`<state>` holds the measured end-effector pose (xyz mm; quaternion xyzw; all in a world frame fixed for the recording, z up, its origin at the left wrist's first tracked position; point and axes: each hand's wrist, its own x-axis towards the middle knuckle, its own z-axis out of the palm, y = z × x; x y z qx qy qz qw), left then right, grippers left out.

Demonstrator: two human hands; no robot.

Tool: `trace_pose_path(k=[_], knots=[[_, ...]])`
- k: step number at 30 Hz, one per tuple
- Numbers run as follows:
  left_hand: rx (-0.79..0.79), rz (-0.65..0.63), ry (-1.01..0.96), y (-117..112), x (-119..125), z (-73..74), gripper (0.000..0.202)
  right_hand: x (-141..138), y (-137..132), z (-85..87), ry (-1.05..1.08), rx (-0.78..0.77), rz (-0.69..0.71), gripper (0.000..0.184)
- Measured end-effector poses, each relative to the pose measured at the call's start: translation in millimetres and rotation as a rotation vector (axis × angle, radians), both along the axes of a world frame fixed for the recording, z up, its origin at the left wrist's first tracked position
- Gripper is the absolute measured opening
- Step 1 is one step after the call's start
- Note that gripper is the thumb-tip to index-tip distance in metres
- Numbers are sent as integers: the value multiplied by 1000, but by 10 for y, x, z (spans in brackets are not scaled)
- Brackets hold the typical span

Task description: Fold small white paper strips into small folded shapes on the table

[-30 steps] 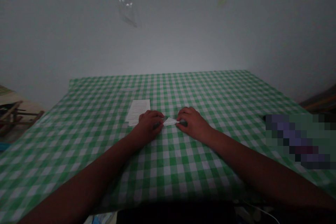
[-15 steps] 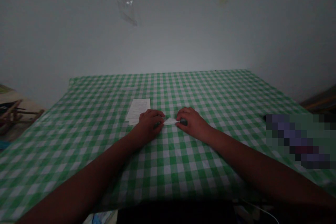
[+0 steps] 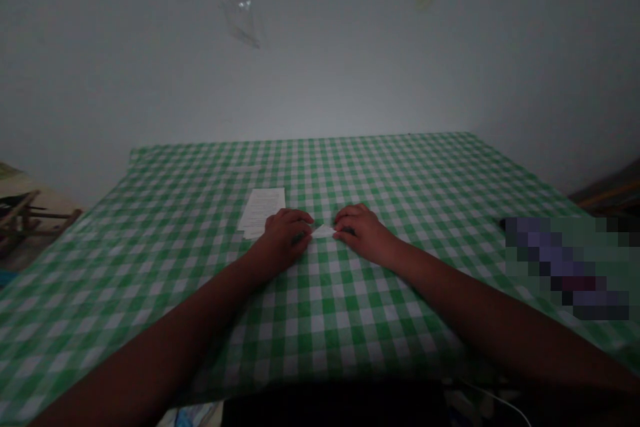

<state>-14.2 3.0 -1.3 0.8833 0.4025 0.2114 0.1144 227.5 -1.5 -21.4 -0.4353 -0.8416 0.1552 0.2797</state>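
The white paper was partly hidden by the left hand and right hand. Print on the sheets at its ten o'clock was illegible. The object at three o'clock was obscured by pixelation.

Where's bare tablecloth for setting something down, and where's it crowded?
Bare cloth runs from the right hand back to the wall, and rightward to the pixelated patch. It's crowded around the small white paper between the hands; printed sheets lie partly behind the left hand.
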Motion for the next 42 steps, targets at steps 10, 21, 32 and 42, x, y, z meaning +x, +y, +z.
trace_pose_path(k=[10,21,32,42], knots=[[-46,-1,-38,70,-137,13,13,0,-7,31,-5,-5,10,4],[-9,-12,-36,-2,-94,55,10,0,-12,10,9,32,-6,4],[-35,52,-1,9,-43,-30,9,-5,-10,-14,17,58,-8,2],[-72,25,-87,35,-33,-64,4,-14,-21,-38,22,90,1,4]])
